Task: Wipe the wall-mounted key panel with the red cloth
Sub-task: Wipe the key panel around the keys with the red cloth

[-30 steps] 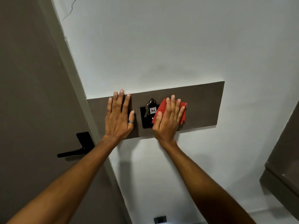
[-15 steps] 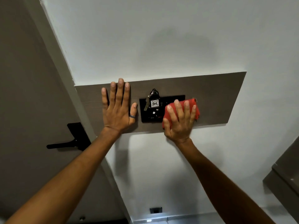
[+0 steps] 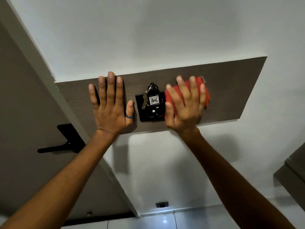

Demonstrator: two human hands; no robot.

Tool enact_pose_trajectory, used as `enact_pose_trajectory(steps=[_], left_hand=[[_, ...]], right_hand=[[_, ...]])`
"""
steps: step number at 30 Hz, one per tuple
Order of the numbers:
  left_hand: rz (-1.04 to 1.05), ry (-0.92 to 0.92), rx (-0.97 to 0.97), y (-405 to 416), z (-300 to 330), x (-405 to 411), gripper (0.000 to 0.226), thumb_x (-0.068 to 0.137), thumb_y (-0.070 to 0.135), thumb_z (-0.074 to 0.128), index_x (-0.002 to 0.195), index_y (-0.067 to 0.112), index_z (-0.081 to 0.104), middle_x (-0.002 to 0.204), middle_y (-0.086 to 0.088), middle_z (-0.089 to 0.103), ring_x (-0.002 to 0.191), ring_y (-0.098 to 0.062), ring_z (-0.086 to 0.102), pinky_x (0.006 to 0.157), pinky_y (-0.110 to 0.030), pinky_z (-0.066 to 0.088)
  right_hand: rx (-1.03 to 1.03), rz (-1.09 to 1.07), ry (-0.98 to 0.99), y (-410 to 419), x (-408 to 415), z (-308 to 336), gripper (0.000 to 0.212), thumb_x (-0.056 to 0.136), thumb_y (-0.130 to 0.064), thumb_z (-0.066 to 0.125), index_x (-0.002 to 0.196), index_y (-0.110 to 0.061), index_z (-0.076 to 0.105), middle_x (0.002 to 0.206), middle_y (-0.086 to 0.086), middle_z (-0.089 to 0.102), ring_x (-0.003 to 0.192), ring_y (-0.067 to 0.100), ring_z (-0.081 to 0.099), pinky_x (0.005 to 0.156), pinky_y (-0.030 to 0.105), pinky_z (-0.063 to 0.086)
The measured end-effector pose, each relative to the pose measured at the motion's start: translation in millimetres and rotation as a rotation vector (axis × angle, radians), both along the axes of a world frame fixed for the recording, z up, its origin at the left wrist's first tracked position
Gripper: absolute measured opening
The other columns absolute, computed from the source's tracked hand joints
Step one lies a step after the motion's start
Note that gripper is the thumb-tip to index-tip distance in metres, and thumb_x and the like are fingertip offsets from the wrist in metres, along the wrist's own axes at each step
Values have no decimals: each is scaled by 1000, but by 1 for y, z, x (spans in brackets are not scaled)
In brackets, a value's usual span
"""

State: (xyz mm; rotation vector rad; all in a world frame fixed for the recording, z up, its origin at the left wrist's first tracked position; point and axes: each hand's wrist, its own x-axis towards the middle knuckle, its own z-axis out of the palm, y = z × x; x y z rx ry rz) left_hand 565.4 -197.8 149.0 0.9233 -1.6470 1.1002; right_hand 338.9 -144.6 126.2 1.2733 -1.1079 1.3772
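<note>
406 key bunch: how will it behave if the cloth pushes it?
The key bunch hangs from one ring, so it probably swings aside. Key and tag look rigid, likely rattling against the black plate. The red cloth could snag it.

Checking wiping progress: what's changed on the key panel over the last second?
The right hand slid the red cloth down and right, then back up over the right end of the black plate. The left hand stays flat on the panel, left of the keys, which still hang unmoved.
</note>
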Motion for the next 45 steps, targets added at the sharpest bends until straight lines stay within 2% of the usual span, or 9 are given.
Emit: enact_pose_trajectory(steps=[4,9,17,20,26,32,37,42,45], left_hand=[[8,5,-11,-2,-1,-1,72,101,41,36,159,3,21,157,-25,33,157,-24,-5,128,-51,2],[14,10,-26,1,2,-1,72,101,41,35,159,2,19,160,-21,33,157,-25,-4,128,-52,4],[-19,15,8,-2,-2,-4,71,102,41,32,160,5,12,170,-8,-3,158,-25,-4,129,-52,2],[-16,44,21,2,-8,-11,70,103,39,30,160,5,12,171,-8,-5,158,-27,-2,129,-52,3],[-38,51,55,5,-13,-21,67,104,36,27,161,6,10,171,-9,-3,158,-27,0,129,-51,2],[-43,65,56,5,-15,-21,69,102,35,31,161,6,11,172,-8,-2,159,-27,1,130,-50,2],[-33,55,73,6,-13,-20,68,103,36,28,161,6,9,171,-8,-4,159,-27,-1,129,-50,1],[-37,61,71,7,-15,-21,69,102,35,30,161,6,9,172,-7,-4,159,-27,-1,129,-51,2],[-25,55,65,8,-14,-20,70,102,35,30,161,6,8,172,-7,-6,159,-26,-2,129,-51,2]], right_hand=[[20,17,-44,-11,13,-5,47,108,-38,38,152,-26,52,158,5,50,158,29,31,130,55,20],[32,-12,65,10,0,-51,41,109,-33,37,137,-17,62,141,12,62,143,37,45,127,52,28],[44,28,46,-4,3,-16,47,109,-35,37,152,-22,51,159,5,49,160,27,27,131,52,21],[56,10,81,13,-4,-41,41,109,-33,37,141,-17,58,142,12,60,155,31,34,129,52,25],[22,30,51,-12,3,18,48,105,-33,49,152,-24,54,161,4,49,157,29,36,131,51,22],[60,18,93,15,-2,-40,39,108,-32,41,139,-18,59,141,11,60,154,30,36,126,52,28],[26,23,71,-8,0,10,47,105,-34,48,150,-25,56,158,3,53,155,28,39,130,52,25],[52,-6,96,11,0,-47,39,108,-34,42,140,-20,60,144,10,63,146,32,43,124,53,32],[37,13,103,6,-2,-31,42,106,-34,46,145,-23,59,149,7,61,149,30,45,125,52,34]])
